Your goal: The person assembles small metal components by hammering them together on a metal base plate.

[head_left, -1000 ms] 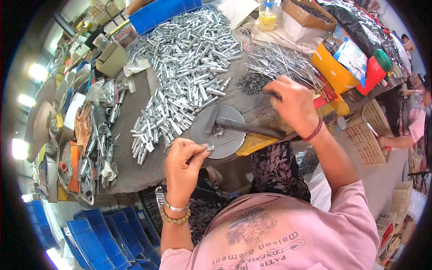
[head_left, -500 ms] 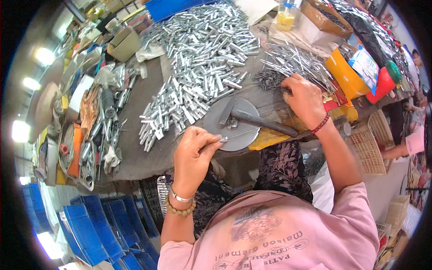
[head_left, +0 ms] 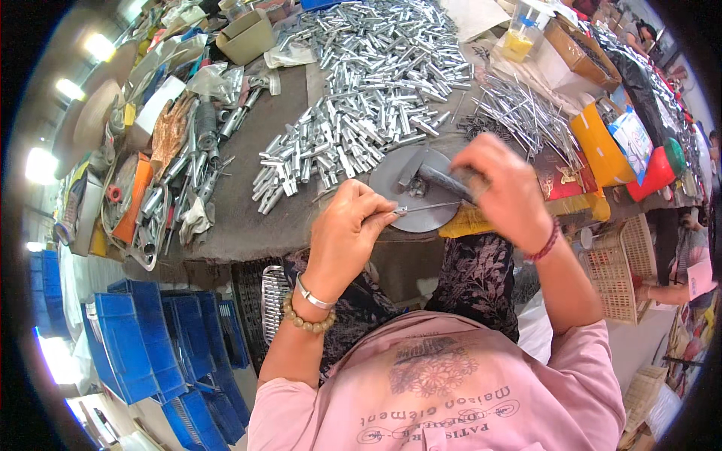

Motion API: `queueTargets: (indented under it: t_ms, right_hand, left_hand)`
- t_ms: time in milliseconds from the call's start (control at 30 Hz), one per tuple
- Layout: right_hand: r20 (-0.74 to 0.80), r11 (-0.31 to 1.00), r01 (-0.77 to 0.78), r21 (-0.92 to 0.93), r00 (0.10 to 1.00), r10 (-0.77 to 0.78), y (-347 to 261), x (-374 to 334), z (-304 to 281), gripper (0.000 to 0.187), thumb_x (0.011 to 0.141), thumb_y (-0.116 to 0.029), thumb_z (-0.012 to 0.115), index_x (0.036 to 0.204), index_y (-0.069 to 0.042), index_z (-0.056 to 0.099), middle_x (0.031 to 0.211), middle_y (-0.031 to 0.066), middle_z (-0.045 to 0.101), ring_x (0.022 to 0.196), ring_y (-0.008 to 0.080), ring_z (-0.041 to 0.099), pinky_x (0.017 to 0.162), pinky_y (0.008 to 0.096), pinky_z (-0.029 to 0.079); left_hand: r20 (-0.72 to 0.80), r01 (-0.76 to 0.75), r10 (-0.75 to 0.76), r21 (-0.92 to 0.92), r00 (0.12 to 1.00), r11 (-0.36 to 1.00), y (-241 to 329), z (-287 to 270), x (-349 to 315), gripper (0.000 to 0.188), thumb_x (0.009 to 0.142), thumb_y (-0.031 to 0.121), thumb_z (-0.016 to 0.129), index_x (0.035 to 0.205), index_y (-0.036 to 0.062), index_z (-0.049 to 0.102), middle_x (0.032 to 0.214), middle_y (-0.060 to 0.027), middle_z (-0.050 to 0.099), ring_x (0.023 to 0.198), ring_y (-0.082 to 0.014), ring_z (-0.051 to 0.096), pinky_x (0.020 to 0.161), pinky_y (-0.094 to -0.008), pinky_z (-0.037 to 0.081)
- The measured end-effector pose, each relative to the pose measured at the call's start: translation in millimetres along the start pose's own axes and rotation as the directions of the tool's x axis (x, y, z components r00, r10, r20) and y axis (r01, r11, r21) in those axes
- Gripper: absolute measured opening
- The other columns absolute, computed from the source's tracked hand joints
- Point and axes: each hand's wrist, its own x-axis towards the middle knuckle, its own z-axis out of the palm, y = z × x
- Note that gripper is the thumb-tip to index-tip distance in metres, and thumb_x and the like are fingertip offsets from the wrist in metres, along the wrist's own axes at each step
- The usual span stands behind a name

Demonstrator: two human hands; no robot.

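My left hand [head_left: 350, 229] pinches a thin metal rod [head_left: 435, 206] at its end, where a small silvery piece shows by the fingertips. The rod reaches right across a round grey metal plate [head_left: 425, 221] at the table's front edge. On that plate lies a hammer [head_left: 444, 180], its handle running toward my right hand [head_left: 508, 188]. That hand is over the handle's end, its fingers smeared by motion, so whether they hold anything cannot be seen. Beyond it are a pile of small dark parts [head_left: 481, 126] and a heap of thin metal rods [head_left: 526, 105].
A large heap of silvery metal pieces [head_left: 376, 83] covers the table's middle. Tools [head_left: 199, 158] crowd the left side. At right are a yellow packet [head_left: 602, 143], a red bottle with a green cap [head_left: 656, 174] and a basket [head_left: 613, 255]. Blue bins [head_left: 135, 346] stand lower left.
My right hand has come away from the small dark parts toward the hammer handle. My left hand keeps its pinch on the rod. The whole view has shifted, moving the table up and right.
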Motion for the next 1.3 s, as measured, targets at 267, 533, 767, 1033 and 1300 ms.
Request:
queueTargets:
  t_ms: [267, 533, 767, 1033, 1300]
  right_hand:
    - [0.198, 0.996, 0.053, 0.070, 0.978, -0.065, -36.1, -3.5, 31.7, 0.022, 0.084, 0.000, 0.068, 0.104, -0.010, 0.070, 0.103, 0.0087, 0.064, 0.099, 0.0332, 0.068, 0.083, 0.0455, 0.056]
    - [0.198, 0.990, 0.141, -0.005, 0.971, -0.137, -36.6, 1.4, 33.2, 0.019, 0.084, -0.002, 0.069, 0.101, -0.009, 0.068, 0.103, 0.0078, 0.060, 0.100, 0.0306, 0.068, 0.082, 0.0448, 0.057]
    - [0.181, 0.913, 0.295, -0.281, 0.951, -0.251, -47.4, -5.4, 40.3, 0.011, 0.084, -0.010, 0.070, 0.095, -0.011, 0.067, 0.097, 0.0055, 0.057, 0.093, 0.0239, 0.066, 0.077, 0.0360, 0.055]
    - [0.052, 0.940, 0.058, -0.337, 0.998, -0.043, -25.5, -16.9, 7.6, 0.045, 0.079, -0.014, 0.079, 0.123, -0.008, 0.069, 0.105, 0.0072, 0.065, 0.103, 0.0274, 0.065, 0.091, 0.0411, 0.053]
    - [0.037, 0.995, -0.103, 0.010, 0.994, 0.103, -22.2, -32.6, -10.4, 0.051, 0.081, -0.003, 0.078, 0.131, -0.010, 0.070, 0.104, 0.0130, 0.063, 0.098, 0.0344, 0.069, 0.084, 0.0460, 0.056]
  left_hand:
    - [0.020, -0.034, 0.034, 0.011, 0.999, 0.999, -5.1, 0.3, 2.3, 0.013, 0.088, 0.005, 0.083, 0.100, 0.0037, 0.079, 0.094, -0.0057, 0.064, 0.084, -0.0196, 0.063, 0.074, -0.0320, 0.051]
    - [0.016, -0.050, 0.049, 0.023, 0.999, 0.999, -4.4, -0.1, 3.2, 0.015, 0.087, 0.004, 0.082, 0.101, 0.0045, 0.078, 0.093, -0.0061, 0.064, 0.083, -0.0208, 0.063, 0.073, -0.0327, 0.051]
    - [0.013, -0.077, 0.077, 0.007, 0.997, 0.997, -10.3, 4.7, 6.9, 0.015, 0.085, 0.001, 0.082, 0.099, 0.0031, 0.077, 0.092, -0.0060, 0.063, 0.085, -0.0208, 0.063, 0.075, -0.0318, 0.051]
    - [0.003, -0.090, 0.090, 0.024, 0.996, 0.996, -5.3, 0.5, 2.8, 0.012, 0.087, 0.008, 0.083, 0.098, 0.0041, 0.079, 0.090, -0.0059, 0.062, 0.079, -0.0219, 0.063, 0.070, -0.0347, 0.050]
    - [0.017, -0.042, 0.042, -0.039, 0.999, 0.998, -10.8, 3.0, 3.6, 0.015, 0.087, 0.000, 0.083, 0.102, 0.0014, 0.080, 0.092, -0.0049, 0.063, 0.084, -0.0171, 0.061, 0.074, -0.0299, 0.049]
